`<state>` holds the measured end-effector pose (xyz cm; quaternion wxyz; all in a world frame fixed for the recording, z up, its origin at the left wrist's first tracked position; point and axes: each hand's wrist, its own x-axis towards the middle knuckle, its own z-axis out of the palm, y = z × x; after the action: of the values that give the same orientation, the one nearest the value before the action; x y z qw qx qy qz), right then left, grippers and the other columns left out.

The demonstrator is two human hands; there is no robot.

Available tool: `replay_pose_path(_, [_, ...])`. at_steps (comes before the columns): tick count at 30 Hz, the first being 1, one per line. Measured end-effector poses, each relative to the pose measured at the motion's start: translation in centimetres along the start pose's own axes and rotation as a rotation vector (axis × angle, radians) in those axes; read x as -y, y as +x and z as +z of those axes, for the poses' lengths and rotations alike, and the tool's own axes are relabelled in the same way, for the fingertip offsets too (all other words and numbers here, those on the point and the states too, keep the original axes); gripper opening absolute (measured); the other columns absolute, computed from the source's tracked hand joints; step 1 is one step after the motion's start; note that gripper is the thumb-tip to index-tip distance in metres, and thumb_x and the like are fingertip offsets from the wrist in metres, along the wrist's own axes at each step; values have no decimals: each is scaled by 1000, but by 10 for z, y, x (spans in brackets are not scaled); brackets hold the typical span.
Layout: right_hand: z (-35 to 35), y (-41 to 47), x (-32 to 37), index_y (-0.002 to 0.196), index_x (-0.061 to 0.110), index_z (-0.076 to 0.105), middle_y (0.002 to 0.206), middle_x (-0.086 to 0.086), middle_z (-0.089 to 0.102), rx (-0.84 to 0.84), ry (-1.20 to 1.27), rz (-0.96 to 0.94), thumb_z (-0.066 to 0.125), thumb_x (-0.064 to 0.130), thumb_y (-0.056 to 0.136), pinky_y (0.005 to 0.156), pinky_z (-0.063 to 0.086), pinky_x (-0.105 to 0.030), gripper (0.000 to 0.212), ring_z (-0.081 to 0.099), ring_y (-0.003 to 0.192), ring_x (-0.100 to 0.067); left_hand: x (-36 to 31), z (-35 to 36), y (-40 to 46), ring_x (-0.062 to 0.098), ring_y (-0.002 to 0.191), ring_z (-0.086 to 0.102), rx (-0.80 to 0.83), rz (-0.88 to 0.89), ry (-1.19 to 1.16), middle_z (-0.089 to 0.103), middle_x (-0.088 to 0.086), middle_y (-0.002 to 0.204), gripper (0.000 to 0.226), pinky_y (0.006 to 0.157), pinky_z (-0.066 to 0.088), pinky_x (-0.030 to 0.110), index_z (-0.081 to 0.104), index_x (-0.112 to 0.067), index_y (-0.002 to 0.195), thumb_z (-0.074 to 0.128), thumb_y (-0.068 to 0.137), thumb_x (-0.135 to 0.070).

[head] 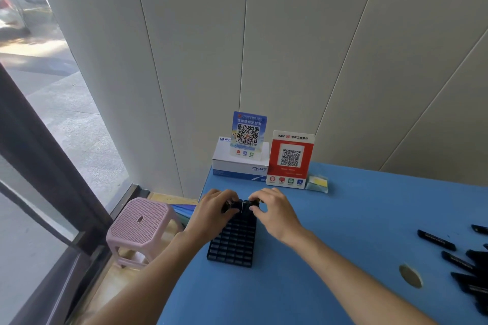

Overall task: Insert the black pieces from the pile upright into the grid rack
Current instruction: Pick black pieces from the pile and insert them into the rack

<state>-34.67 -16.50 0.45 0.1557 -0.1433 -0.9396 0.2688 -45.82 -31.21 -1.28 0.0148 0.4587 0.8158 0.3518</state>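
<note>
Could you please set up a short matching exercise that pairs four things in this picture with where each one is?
Things:
1. grid rack
2. pile of black pieces
3. pink stool
4. red QR sign

Places:
A. on the floor, left of the blue table
B. at the table's right edge
C. standing at the back of the table, by the wall
D. on the table, between the two forearms

Pairs: 1-D, 2-B, 3-A, 4-C
</note>
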Motion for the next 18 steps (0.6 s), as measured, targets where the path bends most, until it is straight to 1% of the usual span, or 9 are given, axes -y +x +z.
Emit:
replay_pose_path(4, [9, 6, -2, 103, 17, 66, 100, 4, 63, -2, -53, -20, 65, 18, 85, 86, 43, -28, 17, 50, 96, -15, 10, 9, 8, 13, 92, 51, -2, 19, 11, 64, -8, 89, 22, 78, 40, 27, 62, -19, 100, 71, 80, -22])
replay_pose_path(7, [18, 7, -4, 103, 15, 67, 99, 2, 63, 14, -115, -49, 65, 18, 84, 86, 43, -31, 19, 50, 96, -17, 17, 14, 14, 13, 92, 50, -20, 43, 19, 64, -8, 89, 21, 79, 39, 27, 63, -20, 98, 72, 79, -22])
replay_pose_path(11, [25, 7, -6, 96, 13, 70, 89, 0, 63, -28, -163, -77, 70, 14, 79, 77, 47, -34, 16, 52, 87, -21, 27, 16, 19, 16, 87, 52, -6, 128, 61, 65, -7, 88, 21, 75, 42, 30, 65, -19, 92, 76, 75, -20])
replay_pose_path(15, [27, 8, -6, 90, 15, 73, 80, 1, 59, -44, -215, -125, 75, 11, 75, 67, 47, -32, 16, 53, 79, -21, 32, 20, 20, 19, 89, 54, -20, 165, 76, 63, -5, 93, 22, 75, 46, 31, 68, -18, 92, 78, 73, -20])
replay_pose_path(18, [27, 5, -8, 91, 17, 72, 77, 3, 57, -43, -246, -157, 75, 12, 74, 66, 46, -30, 18, 53, 77, -19, 33, 22, 20, 18, 90, 54, -29, 176, 96, 62, -4, 95, 19, 75, 46, 31, 70, -19, 89, 79, 72, -21])
